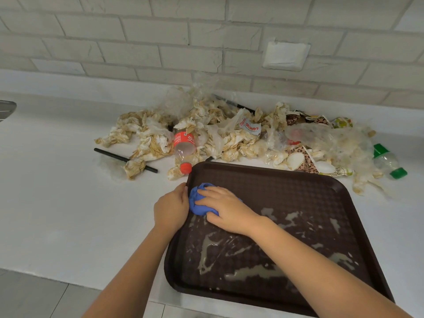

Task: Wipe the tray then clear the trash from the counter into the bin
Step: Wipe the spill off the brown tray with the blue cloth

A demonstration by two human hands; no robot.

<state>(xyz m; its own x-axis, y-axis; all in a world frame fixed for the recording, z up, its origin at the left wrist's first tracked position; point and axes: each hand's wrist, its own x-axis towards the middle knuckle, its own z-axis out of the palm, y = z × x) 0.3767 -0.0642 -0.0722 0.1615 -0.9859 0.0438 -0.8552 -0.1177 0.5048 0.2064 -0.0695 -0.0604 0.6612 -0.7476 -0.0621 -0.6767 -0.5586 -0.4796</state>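
- Your right hand (pixel 226 210) lies flat with fingers spread, pressing the blue cloth (pixel 200 203) into the tray (pixel 344 188) at its far left corner.
- Your left hand (pixel 171 210) curls over the tray's left rim.
- The trash (pixel 206 127) is heaped on the counter (pixel 68 191) just behind the tray.

On my feed the bg is a pale brick wall (pixel 160 31) w/ grey mortar lines, running full width behind the counter (pixel 57 203). A white square cover plate (pixel 285 55) sits on it, upper right. At the far left edge a bit of grey metal (pixel 6 109) pokes in; can't tell what it is. Bottom left: grey floor tiles (pixel 34 297).
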